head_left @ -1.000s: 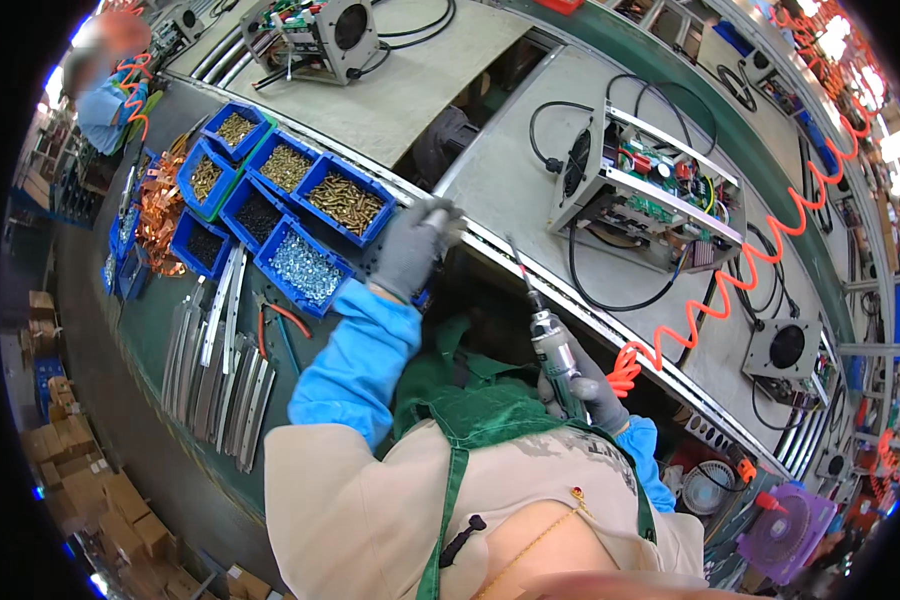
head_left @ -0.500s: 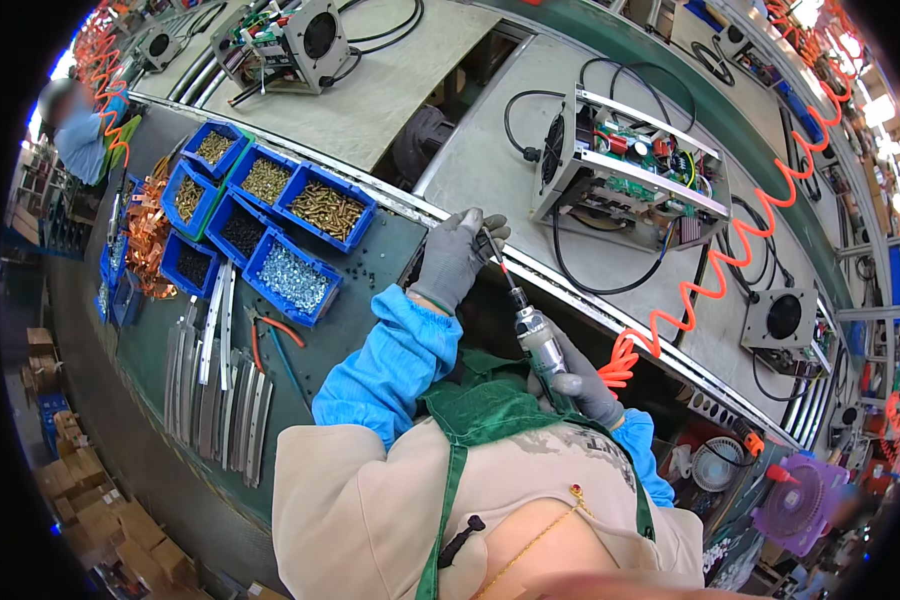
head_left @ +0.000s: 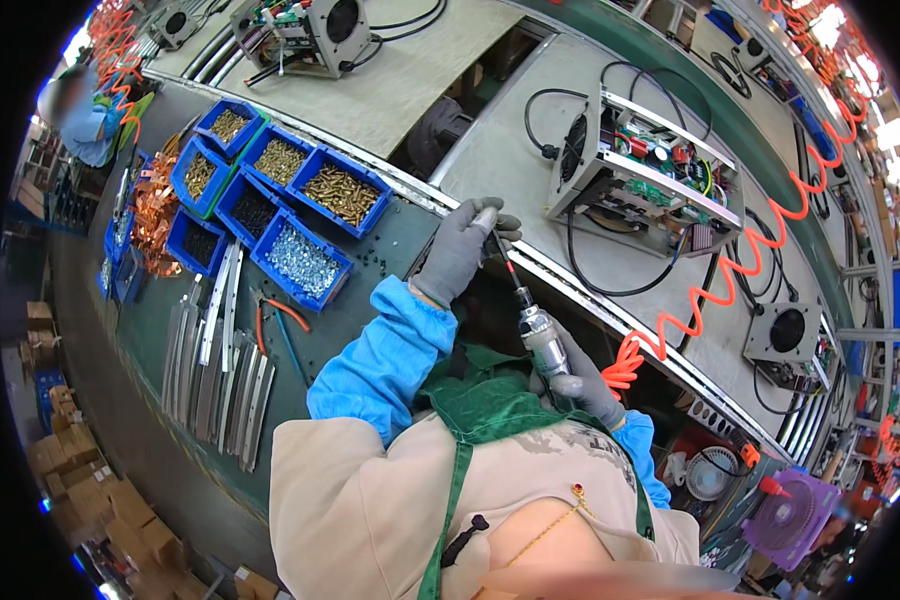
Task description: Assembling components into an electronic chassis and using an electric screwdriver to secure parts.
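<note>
the person's right hand (head_left: 582, 385), in a grey glove, has its fingers closed around the metal body of a pneumatic screwdriver (head_left: 540, 335), which tilts up and to the left so that its thin bit reaches the left hand (head_left: 462, 250). that left hand, gloved too, has its fingers pinched together at the bit's tip (whatever small part they hold is too small to make out). both hands meet just above the near edge of the dark green table (head_left: 370, 260), beside the conveyor rails. an orange coiled air hose (head_left: 730, 275) runs from the tool's rear off toward the upper right. beyond the rails, on a grey board, sits an open metal chassis (head_left: 642, 170) with circuit boards, a fan and black cables. toward the table's left side stands a cluster of blue bins (head_left: 300, 205); several hold brass-coloured screws, one silver ones. near the table's front edge lie long grey metal strips (head_left: 215, 370) and a pair of red-handled pliers (head_left: 275, 315). a purple fan (head_left: 795, 510) stands at the lower right.
</note>
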`<state>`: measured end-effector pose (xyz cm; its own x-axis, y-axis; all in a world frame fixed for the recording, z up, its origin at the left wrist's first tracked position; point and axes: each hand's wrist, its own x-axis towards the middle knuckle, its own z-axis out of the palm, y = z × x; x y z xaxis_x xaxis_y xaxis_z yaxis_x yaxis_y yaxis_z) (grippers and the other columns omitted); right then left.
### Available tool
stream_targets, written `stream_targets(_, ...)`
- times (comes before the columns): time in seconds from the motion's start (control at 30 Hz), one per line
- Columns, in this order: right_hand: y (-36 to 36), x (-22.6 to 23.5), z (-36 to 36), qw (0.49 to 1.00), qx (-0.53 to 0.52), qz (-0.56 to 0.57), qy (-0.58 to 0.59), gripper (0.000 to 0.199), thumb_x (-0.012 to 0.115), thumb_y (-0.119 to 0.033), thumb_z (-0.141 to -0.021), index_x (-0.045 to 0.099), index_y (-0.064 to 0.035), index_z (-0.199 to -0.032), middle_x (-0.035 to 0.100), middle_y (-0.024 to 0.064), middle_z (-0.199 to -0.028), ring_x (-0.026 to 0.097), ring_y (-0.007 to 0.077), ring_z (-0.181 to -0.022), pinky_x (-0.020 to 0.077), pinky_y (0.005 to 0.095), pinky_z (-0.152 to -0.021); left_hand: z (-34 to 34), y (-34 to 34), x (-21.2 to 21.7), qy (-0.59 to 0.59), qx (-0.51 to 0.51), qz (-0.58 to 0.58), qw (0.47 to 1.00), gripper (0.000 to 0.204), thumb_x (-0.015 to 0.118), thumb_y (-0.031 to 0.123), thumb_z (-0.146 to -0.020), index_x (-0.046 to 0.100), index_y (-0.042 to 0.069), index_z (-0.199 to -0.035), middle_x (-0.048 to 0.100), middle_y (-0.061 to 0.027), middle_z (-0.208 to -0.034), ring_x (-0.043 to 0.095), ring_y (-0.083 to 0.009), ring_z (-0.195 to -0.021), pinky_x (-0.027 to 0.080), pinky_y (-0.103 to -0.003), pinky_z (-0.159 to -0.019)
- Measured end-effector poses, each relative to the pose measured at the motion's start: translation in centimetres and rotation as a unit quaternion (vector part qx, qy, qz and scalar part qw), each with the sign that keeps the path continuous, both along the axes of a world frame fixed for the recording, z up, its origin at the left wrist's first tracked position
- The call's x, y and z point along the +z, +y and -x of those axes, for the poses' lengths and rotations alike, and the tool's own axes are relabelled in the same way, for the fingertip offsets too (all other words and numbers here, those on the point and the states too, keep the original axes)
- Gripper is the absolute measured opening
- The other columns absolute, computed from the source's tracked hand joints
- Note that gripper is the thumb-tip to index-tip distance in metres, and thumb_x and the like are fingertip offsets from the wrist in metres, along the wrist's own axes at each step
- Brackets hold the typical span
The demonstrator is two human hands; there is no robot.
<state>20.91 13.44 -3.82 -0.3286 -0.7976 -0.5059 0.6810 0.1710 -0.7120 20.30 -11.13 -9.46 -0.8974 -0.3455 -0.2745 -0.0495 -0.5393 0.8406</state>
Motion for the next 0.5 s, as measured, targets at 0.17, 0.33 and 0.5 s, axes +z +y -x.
stream_targets(0.17, -0.6, -0.4, 0.2, 1.000, 0.030, -0.001, 0.003, 0.107, 0.073, -0.030, -0.060, 0.016, -0.0122, -0.148, 0.054, 0.0104, -0.097, 0.057, 0.0141, -0.066, 0.0502, 0.0253, -0.055, -0.7, -0.3, -1.2, 0.028, -0.013, 0.004, 0.999, 0.040, 0.042, 0.028, -0.100, 0.044, 0.002, -0.129, 0.059, -0.0122, -0.110, 0.058, -0.0189, -0.098, 0.048, -0.032, -0.085)
stream_targets(0.33, -1.3, -0.2, 0.5, 0.999, 0.037, -0.011, 0.016, 0.104, 0.072, -0.031, -0.061, 0.017, -0.0124, -0.148, 0.056, 0.0109, -0.082, 0.056, 0.0142, -0.058, 0.0489, 0.0248, -0.053, -4.4, -3.7, -1.0, 0.023, 0.070, 0.183, 0.980, 0.057, 0.047, 0.045, -0.094, 0.040, 0.004, -0.133, 0.051, -0.0136, -0.126, 0.053, -0.0233, -0.109, 0.046, -0.038, -0.090)
stream_targets(0.5, -1.2, -0.1, 0.8, 1.000, 0.024, -0.010, 0.011, 0.103, 0.072, -0.033, -0.061, 0.019, -0.0127, -0.147, 0.056, 0.0105, -0.081, 0.055, 0.0140, -0.058, 0.0474, 0.0242, -0.052, -12.8, -13.6, -1.1, -0.423, 0.161, 0.755, 0.474, 0.019, 0.059, 0.023, -0.082, 0.067, 0.016, -0.098, 0.065, -0.0079, -0.097, 0.060, -0.0242, -0.090, 0.045, -0.041, -0.080)
